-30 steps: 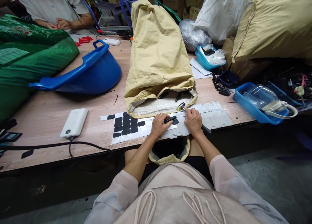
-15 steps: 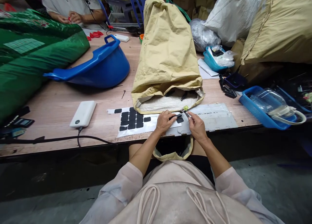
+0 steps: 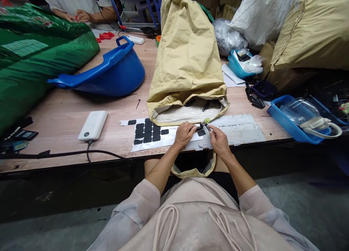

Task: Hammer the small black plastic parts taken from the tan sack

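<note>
My left hand (image 3: 184, 135) is closed on a small black part (image 3: 200, 127) that sticks out past its fingertips. My right hand (image 3: 219, 141) grips a slim tool with a dark handle and a yellow-green head (image 3: 207, 120), which lies close by the black part; whether they touch I cannot tell. Under both hands is a pale grey board (image 3: 242, 129). To the left, a white sheet (image 3: 166, 142) bears several black rounded-square pads (image 3: 147, 131). Just beyond my hands opens the mouth of a tan sack (image 3: 188, 58), with some black pieces inside.
A blue basin (image 3: 122, 69) and a white power bank (image 3: 93, 125) with a cable are on the left. Beyond the green sack (image 3: 49, 51), a co-worker's hands (image 3: 83, 16) hold something red. At right sit a blue basket (image 3: 297, 129) and a teal one (image 3: 240, 71).
The black part and the tool's head have shifted slightly relative to each other, and now seem closer together. Both hands stay in nearly the same place; the view has tilted slightly.
</note>
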`<state>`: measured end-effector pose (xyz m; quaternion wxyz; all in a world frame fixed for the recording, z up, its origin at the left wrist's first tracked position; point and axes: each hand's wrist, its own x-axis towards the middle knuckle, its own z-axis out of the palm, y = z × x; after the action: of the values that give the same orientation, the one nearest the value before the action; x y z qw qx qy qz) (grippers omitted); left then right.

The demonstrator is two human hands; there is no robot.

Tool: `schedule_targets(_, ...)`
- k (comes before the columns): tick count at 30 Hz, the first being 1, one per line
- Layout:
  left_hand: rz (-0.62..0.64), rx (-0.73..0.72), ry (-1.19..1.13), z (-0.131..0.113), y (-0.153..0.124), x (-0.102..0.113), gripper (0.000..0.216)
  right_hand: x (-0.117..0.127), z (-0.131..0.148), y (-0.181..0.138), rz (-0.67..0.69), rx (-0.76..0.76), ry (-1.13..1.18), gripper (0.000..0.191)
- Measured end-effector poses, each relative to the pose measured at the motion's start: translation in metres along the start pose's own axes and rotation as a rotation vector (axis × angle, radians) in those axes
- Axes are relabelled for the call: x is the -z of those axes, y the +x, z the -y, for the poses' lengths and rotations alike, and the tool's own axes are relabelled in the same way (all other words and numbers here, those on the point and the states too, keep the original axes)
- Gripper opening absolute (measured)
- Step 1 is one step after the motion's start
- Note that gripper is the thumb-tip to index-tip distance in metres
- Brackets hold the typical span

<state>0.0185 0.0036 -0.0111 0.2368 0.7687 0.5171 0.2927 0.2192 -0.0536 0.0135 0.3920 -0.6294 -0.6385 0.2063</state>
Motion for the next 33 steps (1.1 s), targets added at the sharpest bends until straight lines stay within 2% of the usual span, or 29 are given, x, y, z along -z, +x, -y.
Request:
schedule_targets(5, -0.03, -0.001, -0.003, 0.0, 0.0, -0.001, 0.024, 0.002, 0.002, 0.0, -0.015, -0.021, 0.035, 0.038)
schedule_targets(11, -0.027, -0.017, -0.056, 0.0, 0.0, 0.0, 0.016, 0.003, 0.007, -0.005, -0.044, 0.044, -0.026, 0.039)
schedule_targets(18, -0.006, -0.001, -0.026, -0.002, 0.0, 0.0, 0.017, 0.006, 0.008, -0.008, -0.063, 0.083, -0.114, 0.038)
schedule_targets(24, 0.004, 0.015, 0.003, -0.005, 0.0, 0.0, 0.017, 0.011, 0.023, -0.011, -0.105, 0.154, -0.131, 0.037)
schedule_targets(33, 0.0, 0.017, -0.005, -0.007, 0.0, 0.0, 0.016, 0.007, 0.023, -0.02, -0.038, 0.148, -0.228, 0.04)
